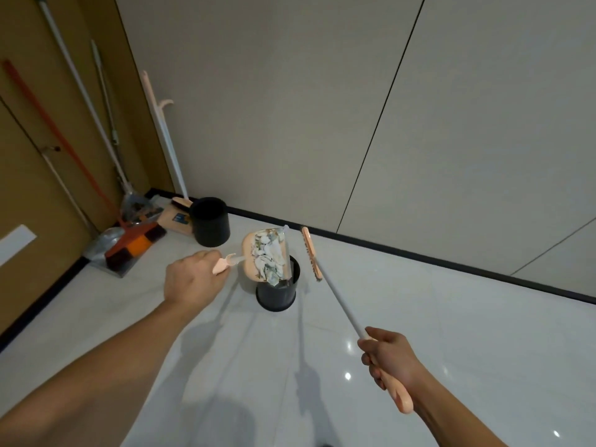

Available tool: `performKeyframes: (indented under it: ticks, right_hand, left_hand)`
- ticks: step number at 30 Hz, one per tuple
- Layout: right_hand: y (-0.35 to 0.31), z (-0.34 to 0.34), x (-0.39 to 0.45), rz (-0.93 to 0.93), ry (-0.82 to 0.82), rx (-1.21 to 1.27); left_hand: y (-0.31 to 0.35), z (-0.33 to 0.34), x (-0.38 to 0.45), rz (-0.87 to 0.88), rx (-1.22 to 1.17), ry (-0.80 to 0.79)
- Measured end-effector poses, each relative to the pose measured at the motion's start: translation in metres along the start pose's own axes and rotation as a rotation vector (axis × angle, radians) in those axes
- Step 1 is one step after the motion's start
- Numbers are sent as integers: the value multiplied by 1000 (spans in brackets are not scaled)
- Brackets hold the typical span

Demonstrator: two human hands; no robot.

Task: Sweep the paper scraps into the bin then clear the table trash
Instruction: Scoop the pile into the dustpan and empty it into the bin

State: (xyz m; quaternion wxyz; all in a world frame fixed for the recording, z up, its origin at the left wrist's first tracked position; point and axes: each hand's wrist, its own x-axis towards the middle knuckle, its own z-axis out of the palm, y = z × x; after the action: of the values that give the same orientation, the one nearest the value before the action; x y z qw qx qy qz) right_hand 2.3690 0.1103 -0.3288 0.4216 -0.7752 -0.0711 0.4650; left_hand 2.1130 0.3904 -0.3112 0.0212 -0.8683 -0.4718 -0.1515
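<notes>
- Left hand [193, 279] is wrapped round the peach handle of the dustpan [254, 256], holding it tipped up over the near black bin [278, 293], and I've got the pan's lower lip right at the rim
- Paper scraps [267, 256] are piled inside the pan, pale and crumpled, with the lowest ones at the lip above the bin mouth; I can't tell whether any have dropped in yet
- Right hand [392, 361] is clenched on the broom [335, 295] by its handle, brush head lifted off the floor [419, 317] just right of the bin, not touching it
- Risk one, as I judge it: the pan looks wider than the bin opening, so a fast tilt could spill scraps over the sides onto the floor
- Risk two: the pan edge leans on a light, free-standing bin; push too hard and it could tip or skid
- Risk three: the broom head hangs close by, and a careless swing might clip the bin
- A second black bin [209, 221] stands further back by the wall, near other brooms [135, 243] leaning in the corner
</notes>
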Motion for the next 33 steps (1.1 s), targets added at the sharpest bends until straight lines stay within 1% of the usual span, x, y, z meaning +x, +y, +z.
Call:
performKeyframes:
  ticks: [5, 10, 14, 18, 21, 24, 33]
  right_hand:
    - [-18, -29, 41, -43, -64, -125]
    - [-43, -62, 86, -71, -132, -236]
    - [-53, -88, 103, -71, -187, -367]
    - [-54, -113, 111, -65, -218, -465]
    - [-45, -127, 111, -40, -240, -480]
    - [-35, -134, 111, -25, -228, -464]
    - [-28, -123, 102, -38, -197, -370]
  left_hand:
    - [30, 6, 7, -4, 58, -8]
    - [63, 8, 14, 7, 60, 25]
    - [84, 10, 23, 20, 95, 44]
    - [94, 14, 32, -14, 102, 38]
    - [99, 13, 35, -7, 118, 11]
    - [104, 7, 35, 1, 133, 6]
    - [98, 1, 32, 59, 115, 21]
